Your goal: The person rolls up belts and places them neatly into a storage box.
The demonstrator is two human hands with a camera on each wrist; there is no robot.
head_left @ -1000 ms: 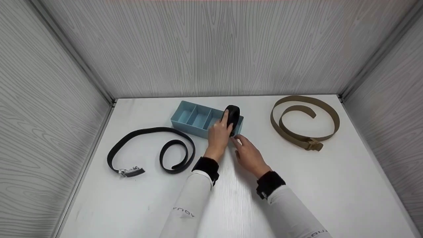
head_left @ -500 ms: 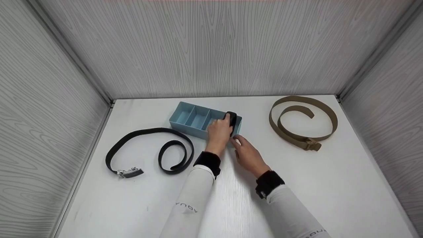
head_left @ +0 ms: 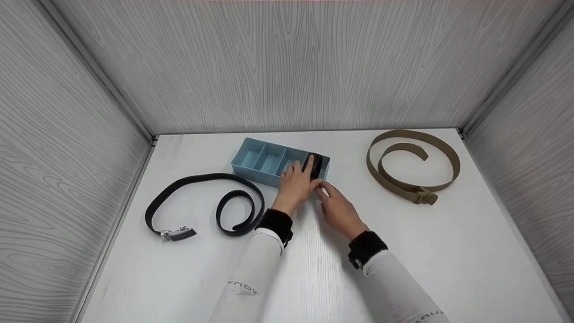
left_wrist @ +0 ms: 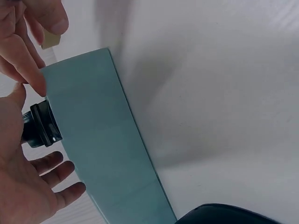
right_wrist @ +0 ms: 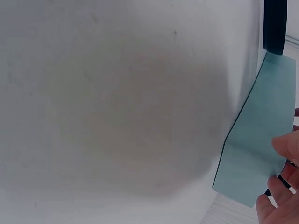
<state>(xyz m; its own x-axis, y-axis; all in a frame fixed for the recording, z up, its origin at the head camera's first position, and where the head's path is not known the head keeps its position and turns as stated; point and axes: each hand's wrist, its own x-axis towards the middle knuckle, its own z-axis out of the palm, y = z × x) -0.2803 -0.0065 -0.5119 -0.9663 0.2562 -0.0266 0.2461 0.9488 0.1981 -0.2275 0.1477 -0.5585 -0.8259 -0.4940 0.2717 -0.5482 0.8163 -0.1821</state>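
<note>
A black belt rolled into a coil (head_left: 316,167) sits in the right-end compartment of a light blue divided box (head_left: 255,175). My left hand (head_left: 296,184) lies over the front rim, its index finger stretched onto the coil and the other fingers spread. In the left wrist view, part of the black belt (left_wrist: 39,123) shows above the rim, beside the left hand (left_wrist: 18,163). At the box's front right corner, my right hand (head_left: 338,208) touches the rim with its fingertips, close to the left thumb.
Another black belt (head_left: 193,177), with a silver-coloured buckle (head_left: 178,233), lies loosely curled on the white tabletop (head_left: 157,278) at the left. A tan webbing belt (head_left: 453,157) forms a loose loop at the right. Grey wood-patterned walls (head_left: 287,67) enclose the table.
The black coil has gone down into the compartment. My left hand has loosened its grip on it, fingers now spread with the index on top. My right hand stays at the corner.
</note>
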